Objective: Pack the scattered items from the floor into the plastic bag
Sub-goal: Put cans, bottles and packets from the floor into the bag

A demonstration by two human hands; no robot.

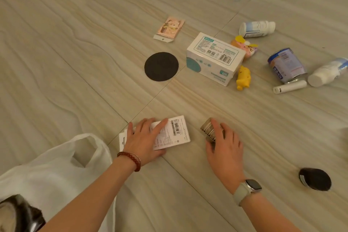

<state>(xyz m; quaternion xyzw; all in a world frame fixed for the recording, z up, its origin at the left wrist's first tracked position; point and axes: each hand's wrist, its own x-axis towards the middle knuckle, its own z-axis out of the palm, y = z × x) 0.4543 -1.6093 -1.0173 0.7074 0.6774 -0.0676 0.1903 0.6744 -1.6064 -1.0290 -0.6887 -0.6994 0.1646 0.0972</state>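
At lower left the white plastic bag [56,167] lies open on the floor [75,43]. Just right of it, the left hand [144,141] rests with straight fingers on a flat white barcoded package [175,133]. Right of centre, the right hand [224,147] curls its fingers round a small brown jar [207,130]. More items lie scattered at upper right, around a white box [212,58].

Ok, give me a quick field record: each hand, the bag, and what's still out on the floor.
left hand: fingers spread flat on the white flat package, touching it
right hand: fingers curled over the small round jar
plastic bag: white, on the floor near the left arm
still on floor, far side: black disc, white box, yellow toy, tin can, pill bottle, pink card packet
near right: dark oval object
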